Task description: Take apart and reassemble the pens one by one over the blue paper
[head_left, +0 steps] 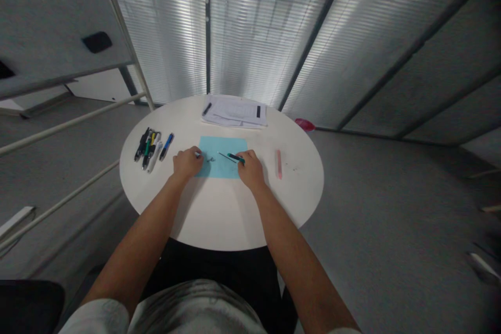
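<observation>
Left hand: fingers pinching one small pale piece at the blue sheet's left edge. Right hand: fingers gripping one dark-green pen barrel over the sheet's right side, angled inward, probably for control. On the sheet lie one thin refill and some tiny bits, likely there to stand out. Left of it: one blue pen, plus bunched pens, too overlapped to count. Right: one pink stick. Beyond: one paper stack.

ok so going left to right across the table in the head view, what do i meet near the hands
Bunch of pens → blue pen → left hand → thin dark rod → right hand → pink stick.
</observation>
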Demonstrator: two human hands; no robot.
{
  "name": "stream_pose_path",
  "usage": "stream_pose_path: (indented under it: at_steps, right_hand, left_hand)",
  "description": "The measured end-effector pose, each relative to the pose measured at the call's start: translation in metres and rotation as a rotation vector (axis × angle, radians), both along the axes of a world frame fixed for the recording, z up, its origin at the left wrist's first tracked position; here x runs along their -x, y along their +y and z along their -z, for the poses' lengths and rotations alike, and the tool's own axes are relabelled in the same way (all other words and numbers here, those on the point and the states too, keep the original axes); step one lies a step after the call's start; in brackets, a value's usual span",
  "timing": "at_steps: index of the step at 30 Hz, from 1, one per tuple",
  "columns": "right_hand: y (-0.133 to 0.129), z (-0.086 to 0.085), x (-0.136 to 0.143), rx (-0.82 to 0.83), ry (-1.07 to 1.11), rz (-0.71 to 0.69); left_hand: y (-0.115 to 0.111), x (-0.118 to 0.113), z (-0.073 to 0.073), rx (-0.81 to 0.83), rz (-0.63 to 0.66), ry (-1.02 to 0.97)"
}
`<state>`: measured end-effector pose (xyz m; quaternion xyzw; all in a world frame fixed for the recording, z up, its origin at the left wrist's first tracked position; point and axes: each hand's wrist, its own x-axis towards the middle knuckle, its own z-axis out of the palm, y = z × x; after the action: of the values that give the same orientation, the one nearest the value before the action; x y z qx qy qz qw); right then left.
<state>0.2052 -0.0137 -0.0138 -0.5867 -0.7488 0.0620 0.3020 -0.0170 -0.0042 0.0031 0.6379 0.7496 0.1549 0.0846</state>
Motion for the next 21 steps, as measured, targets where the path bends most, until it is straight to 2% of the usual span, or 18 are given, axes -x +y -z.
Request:
stream_pose_path:
  at_steps: [9,21]
  right_hand:
    - [-0.0049,-0.0047,0.0037,0.066,-0.191,-0.050]
    - [-0.0009,-0.0014,0.0009,0.081,-0.169,0.005]
  left_hand:
    - [-0.0003,-0.0005,-0.0002,0.006,-0.012,-0.009]
    - [-0.0017,-0.0005,-0.0024,0.003,-0.009,-0.009]
